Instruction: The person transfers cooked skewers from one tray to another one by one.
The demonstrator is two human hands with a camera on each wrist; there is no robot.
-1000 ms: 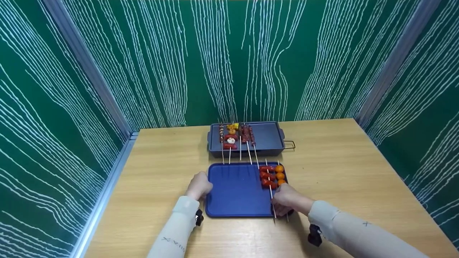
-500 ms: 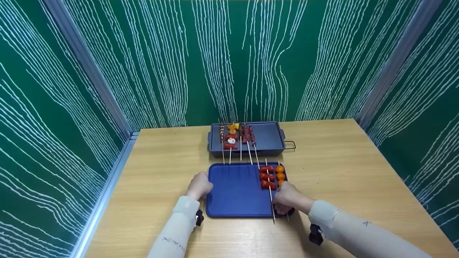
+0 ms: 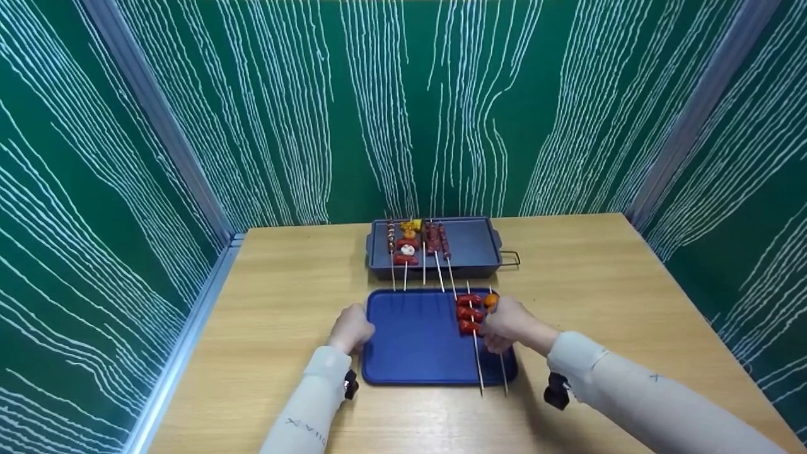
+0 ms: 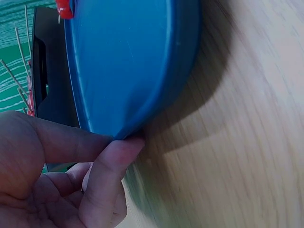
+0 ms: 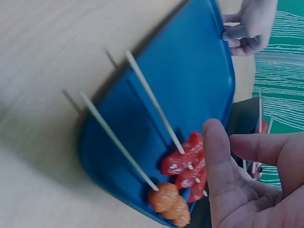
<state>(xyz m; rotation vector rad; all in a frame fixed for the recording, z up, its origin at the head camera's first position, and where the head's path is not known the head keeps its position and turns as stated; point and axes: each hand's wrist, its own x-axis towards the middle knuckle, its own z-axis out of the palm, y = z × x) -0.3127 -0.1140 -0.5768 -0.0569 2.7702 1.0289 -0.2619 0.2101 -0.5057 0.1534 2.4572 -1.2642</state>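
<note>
My left hand (image 3: pixel 352 326) pinches the left rim of a blue tray (image 3: pixel 413 343); in the left wrist view thumb and finger meet on the rim (image 4: pixel 118 135). At the tray's right side lie two skewers. One carries glossy red chunks (image 3: pixel 470 313), the other orange balls (image 3: pixel 491 300), and both sticks stick out past the tray's near edge. My right hand (image 3: pixel 509 320) is over the right side of the tray, partly covering the orange balls in the head view. From the right wrist, its thumb and forefinger are slightly apart with nothing between them, beside the red chunks (image 5: pixel 183 164).
Behind the tray stands a dark grill pan (image 3: pixel 470 249) with a wire handle (image 3: pixel 510 258) at its right. Several skewers of meat, corn and vegetables lie on its left half, their sticks reaching toward the tray. Green walls with white lines enclose the wooden table (image 3: pixel 284 277).
My right hand has left the tray's near right edge and moved up over the skewers, uncovering the lower sticks. My left hand keeps its grip on the tray.
</note>
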